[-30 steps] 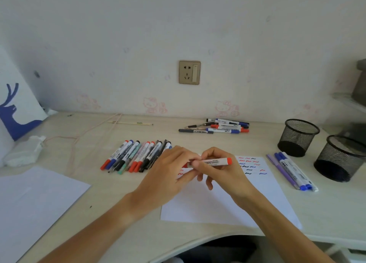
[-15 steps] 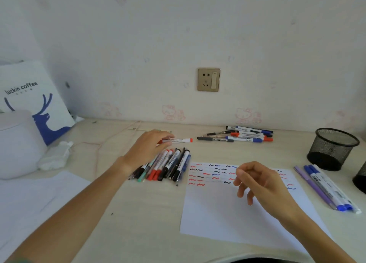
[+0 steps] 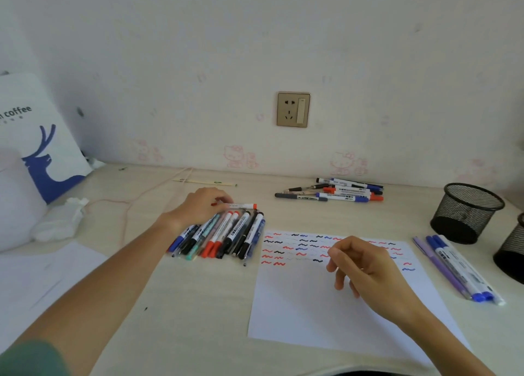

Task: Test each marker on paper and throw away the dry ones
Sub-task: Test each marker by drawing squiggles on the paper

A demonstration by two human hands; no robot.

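Evidently a tested marker is being sorted: the left hand point(image 3: 198, 207) pinches a capped red marker point(image 3: 241, 205) just above the far end of the marker row point(image 3: 221, 238) on the worktop point(image 3: 184, 305). The right hand point(image 3: 365, 268) hovers loosely curled, holding nothing, over the scribbled paper point(image 3: 312, 313). Next, I judge, comes laying it down and picking an untested one.

Wall socket point(image 3: 293, 109), deer-print bag point(image 3: 42, 137), crumpled tissue point(image 3: 61, 220) on desk point(image 3: 198, 305).

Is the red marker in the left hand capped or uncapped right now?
Capped. The red marker shows a red cap on its right end, no tip exposed, as the left hand holds it over the marker row.
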